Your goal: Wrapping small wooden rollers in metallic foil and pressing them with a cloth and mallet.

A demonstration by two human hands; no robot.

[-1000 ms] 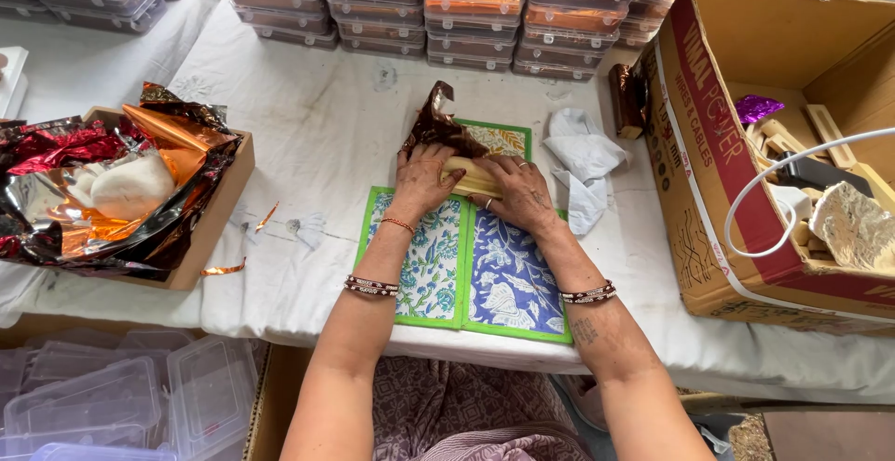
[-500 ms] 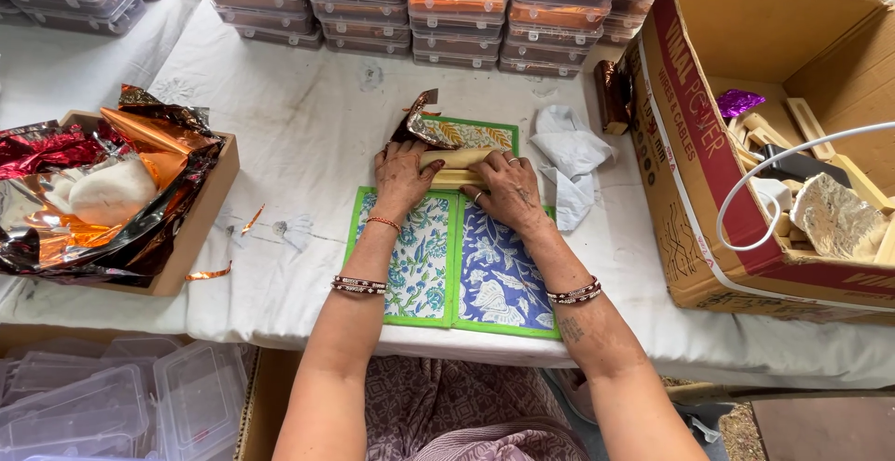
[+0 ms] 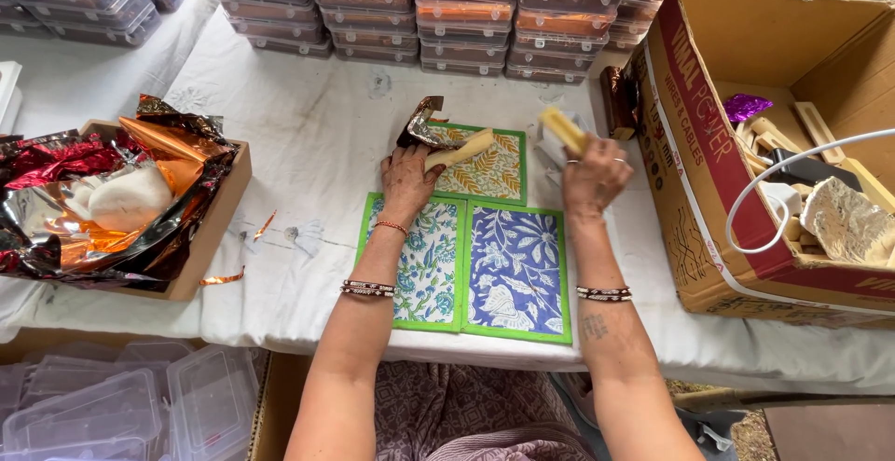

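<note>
Head view, looking down on my two hands at work over a cloth-covered bench (image 3: 308, 144). My left hand (image 3: 407, 181) rests on the upper edge of the printed cards and grasps a pale yellow bar (image 3: 460, 152) together with a crumpled piece of bronze foil wrapper (image 3: 421, 125); the bar's long axis runs from my fingers up and to the right, across the yellow leaf-print card (image 3: 489, 174). My right hand (image 3: 594, 177) is raised just beside that card's right edge, fingers closed round a second pale yellow bar (image 3: 563, 129), which tilts up and to the left, its free end pointing away from me. The two bars lie near one another, the left lower and nearly flat, the right lifted clear of the surface. Below my wrists sit a blue-and-white floral card (image 3: 421, 261) and a deep blue floral card (image 3: 518, 270), edge to edge, both green-bordered. Left of me an open carton (image 3: 216, 228) holds red and orange foil and white lumps. At my right stands a large cardboard box (image 3: 685, 191) with wooden pieces, foil and a white cable. Stacked clear lidded tubs (image 3: 419, 13) line the far edge; empty clear tubs (image 3: 93, 414) lie below the bench at left.
</note>
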